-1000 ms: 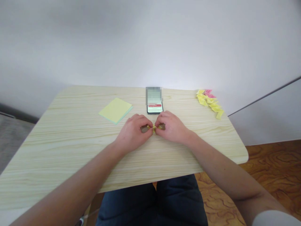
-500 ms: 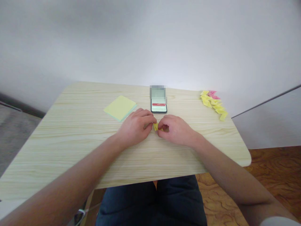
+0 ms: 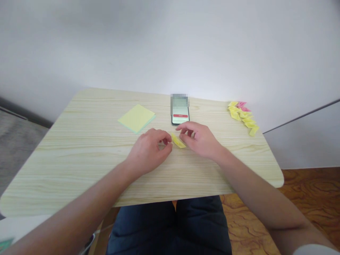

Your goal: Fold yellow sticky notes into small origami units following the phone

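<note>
A narrow folded piece of yellow paper (image 3: 178, 141) lies slantwise on the table between my hands. My left hand (image 3: 151, 148) is beside its left end, thumb and forefinger apart and curved, with nothing seen between them. On the other side, my right hand (image 3: 198, 139) hovers close to the paper's upper right edge. Its fingers are spread from the thumb. Whether either fingertip touches the paper is hard to tell.
A phone (image 3: 180, 119) with a lit screen lies behind my hands, near the wall. To the left rests a stack of yellow and green paper squares (image 3: 136, 118). Several folded yellow paper pieces (image 3: 249, 123) and a pink one (image 3: 242, 106) form a row at the right edge.
My fingers have come off the folded yellow paper and spread apart. The left hand has drawn back slightly toward me. More of the paper shows now.
</note>
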`<state>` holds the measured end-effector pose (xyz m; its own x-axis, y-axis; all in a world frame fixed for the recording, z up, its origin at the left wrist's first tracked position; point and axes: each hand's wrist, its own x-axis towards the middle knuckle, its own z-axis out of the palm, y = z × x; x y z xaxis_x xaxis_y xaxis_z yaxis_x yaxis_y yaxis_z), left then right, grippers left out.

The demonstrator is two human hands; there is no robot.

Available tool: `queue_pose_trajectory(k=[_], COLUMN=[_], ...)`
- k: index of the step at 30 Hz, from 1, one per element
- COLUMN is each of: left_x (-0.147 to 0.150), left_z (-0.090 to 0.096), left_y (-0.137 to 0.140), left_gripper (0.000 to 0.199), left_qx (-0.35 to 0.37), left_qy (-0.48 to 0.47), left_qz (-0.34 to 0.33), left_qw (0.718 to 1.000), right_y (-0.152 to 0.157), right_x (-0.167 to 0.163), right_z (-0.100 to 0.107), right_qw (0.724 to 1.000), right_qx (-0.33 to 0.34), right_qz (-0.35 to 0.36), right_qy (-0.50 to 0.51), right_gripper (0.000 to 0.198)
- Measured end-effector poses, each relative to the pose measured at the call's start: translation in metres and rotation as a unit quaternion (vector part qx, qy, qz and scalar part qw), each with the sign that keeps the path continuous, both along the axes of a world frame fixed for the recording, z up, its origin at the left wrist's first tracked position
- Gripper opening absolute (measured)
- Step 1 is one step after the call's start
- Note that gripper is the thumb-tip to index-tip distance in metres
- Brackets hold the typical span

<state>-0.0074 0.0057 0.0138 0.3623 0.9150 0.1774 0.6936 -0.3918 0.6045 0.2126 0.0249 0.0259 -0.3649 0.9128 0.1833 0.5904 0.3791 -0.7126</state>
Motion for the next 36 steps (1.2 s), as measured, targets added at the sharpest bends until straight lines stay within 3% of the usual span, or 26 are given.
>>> queue_pose_trajectory(k=[3,8,12,17,36], left_x=[0.004,0.004,0.002,0.002,0.013], left_z=[-0.002,-0.006,-0.010,-0.011,-0.001], left_y=[0.001,0.004,0.004,0.008,0.012], left_gripper=[0.017,0.024,0.025,0.008,0.012], left_qx=[0.014,0.045,0.050,0.045,0.018], left_qy=[0.025,0.041,0.041,0.029,0.051], left_qz=[-0.004,-0.005,-0.006,0.005,-0.026], left_qw=[1.000,0.998,0.998,0.999,0.998], right_y=[0.008,-0.003,-0.015,-0.018,-0.019], right_x=[-0.007,-0.009,-0.006,-0.003,0.001], right_z=[-0.006,-0.008,-0.006,-0.008,-0.007], right_qw=[0.999,0.998,0.998,0.987,0.983], right_qx=[-0.022,-0.041,0.021,0.116,0.116], right_qz=[0.019,-0.013,-0.013,0.057,0.094], right_qy=[-0.032,-0.044,-0.062,-0.091,-0.103], right_gripper=[0.028,0.032,0.022,0.018,0.011])
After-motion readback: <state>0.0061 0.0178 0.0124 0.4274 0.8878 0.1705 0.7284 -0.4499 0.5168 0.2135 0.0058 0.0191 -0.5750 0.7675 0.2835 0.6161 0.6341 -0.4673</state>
